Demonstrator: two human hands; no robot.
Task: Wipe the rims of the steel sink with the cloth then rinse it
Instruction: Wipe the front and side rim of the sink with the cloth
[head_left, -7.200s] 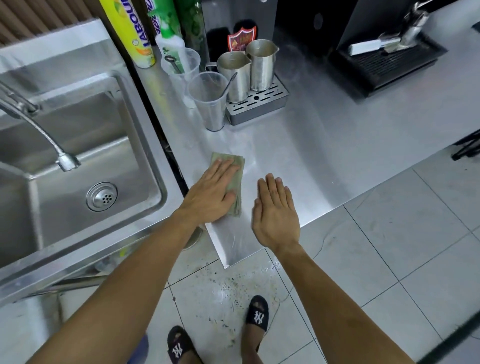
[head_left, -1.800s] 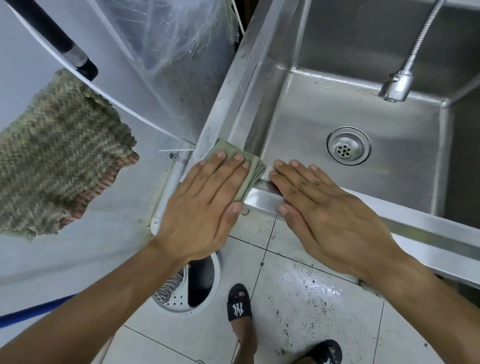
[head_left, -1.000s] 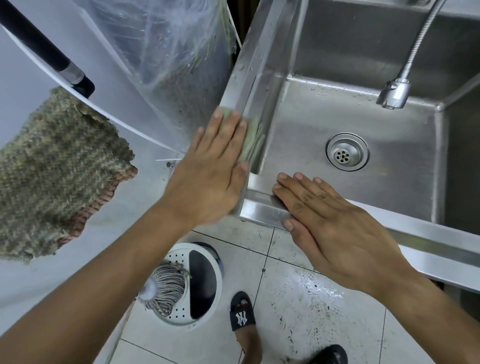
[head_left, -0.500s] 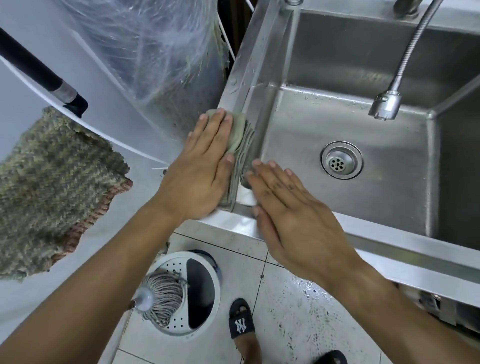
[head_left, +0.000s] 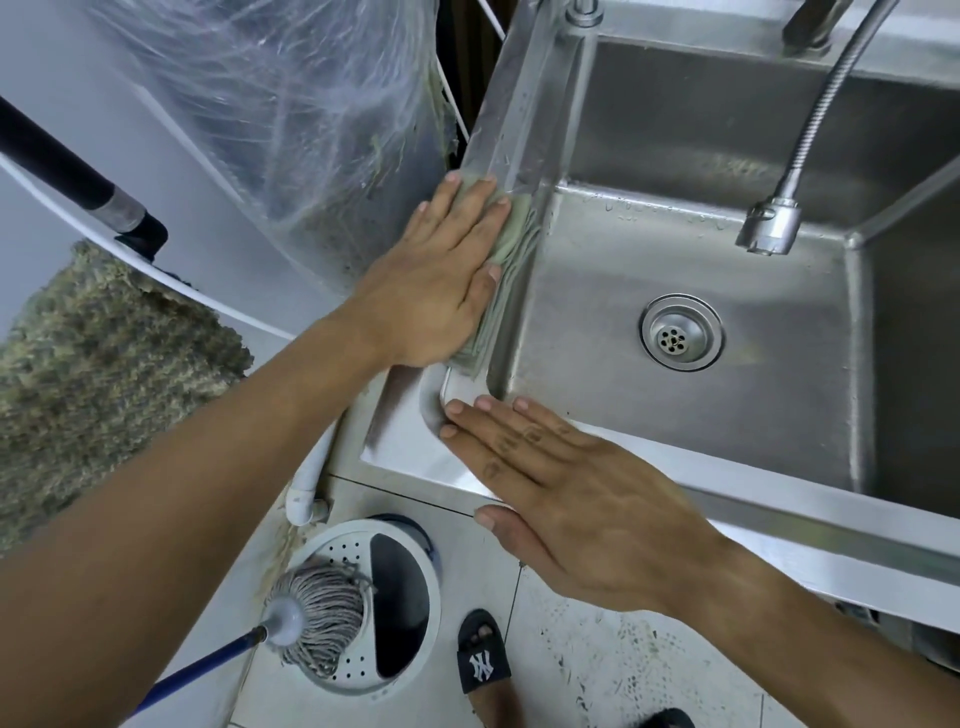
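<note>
Pressing under flat left fingers (head_left: 467, 208), the cloth (head_left: 511, 260) is laid lengthwise along the sink rim (head_left: 519, 104), unwiped beyond the fingertips.

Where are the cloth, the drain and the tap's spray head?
cloth (head_left: 511, 244): head view, its green edge beside the fingers.
drain (head_left: 681, 332): head view, its metal strainer.
spray head (head_left: 768, 228): head view, the nozzle body.

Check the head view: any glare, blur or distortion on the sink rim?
Head view: soft glare streaks along the sink rim; wide-angle bending at the edges; slight blur on the left hand and cloth; right hand sharp.
</note>
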